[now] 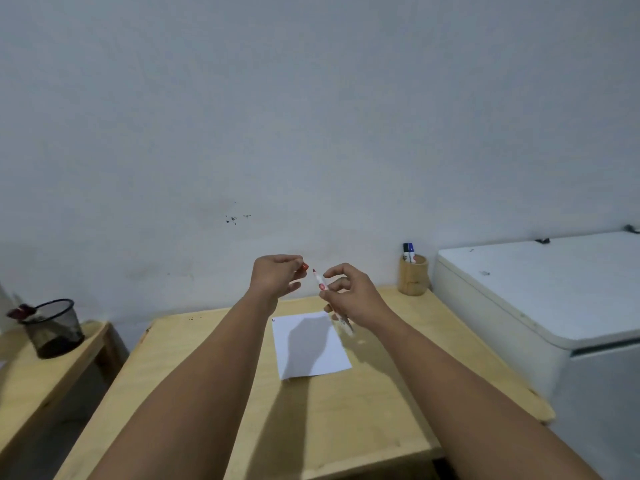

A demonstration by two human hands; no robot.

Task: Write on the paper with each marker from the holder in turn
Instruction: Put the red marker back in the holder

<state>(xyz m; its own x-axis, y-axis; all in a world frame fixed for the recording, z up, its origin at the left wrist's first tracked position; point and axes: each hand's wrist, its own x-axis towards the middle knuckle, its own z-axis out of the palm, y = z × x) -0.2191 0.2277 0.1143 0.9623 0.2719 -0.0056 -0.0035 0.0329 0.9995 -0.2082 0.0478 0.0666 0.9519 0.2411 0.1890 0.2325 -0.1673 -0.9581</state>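
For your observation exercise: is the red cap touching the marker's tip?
Apart. The head view shows wall between the red cap in the left hand and the marker tip.

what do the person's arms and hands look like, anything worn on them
Both forearms are bare as far as the frame shows, with no sleeves in view. The left hand and right hand wear no gloves, and no watch, bracelet or ring is visible.

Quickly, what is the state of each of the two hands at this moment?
Left hand: closed, pinching the small red marker cap.
Right hand: closed around the uncapped white-barrelled red marker, tip up.
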